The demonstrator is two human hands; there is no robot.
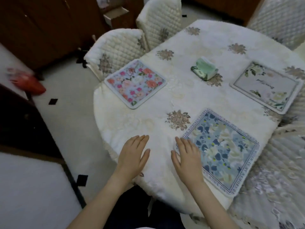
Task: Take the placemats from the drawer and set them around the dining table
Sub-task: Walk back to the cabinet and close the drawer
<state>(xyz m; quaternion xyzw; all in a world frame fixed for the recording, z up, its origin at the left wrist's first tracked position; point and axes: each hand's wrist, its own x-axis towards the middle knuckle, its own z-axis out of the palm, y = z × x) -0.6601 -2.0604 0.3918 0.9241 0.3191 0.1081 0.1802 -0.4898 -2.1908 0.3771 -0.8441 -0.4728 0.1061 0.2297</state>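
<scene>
Three placemats lie on the dining table (206, 38), which wears a cream embroidered cloth. A pink floral placemat (136, 83) sits at the left edge, a pale placemat with white flowers and script (265, 87) at the right, and a blue floral placemat (222, 151) at the near edge. My left hand (134, 157) lies flat on the bare cloth, fingers together, holding nothing. My right hand (187, 157) is flat too, its fingertips resting on the blue placemat's left corner. An open drawer (115, 14) shows in the dark wooden cabinet at the top.
A green napkin holder (204, 70) stands mid-table. Quilted white chairs (118, 45) (159, 22) flank the left side; another chair (280, 19) is at the far right. A red object (27, 83) rests on a white counter at the left. Pale tiled floor lies between.
</scene>
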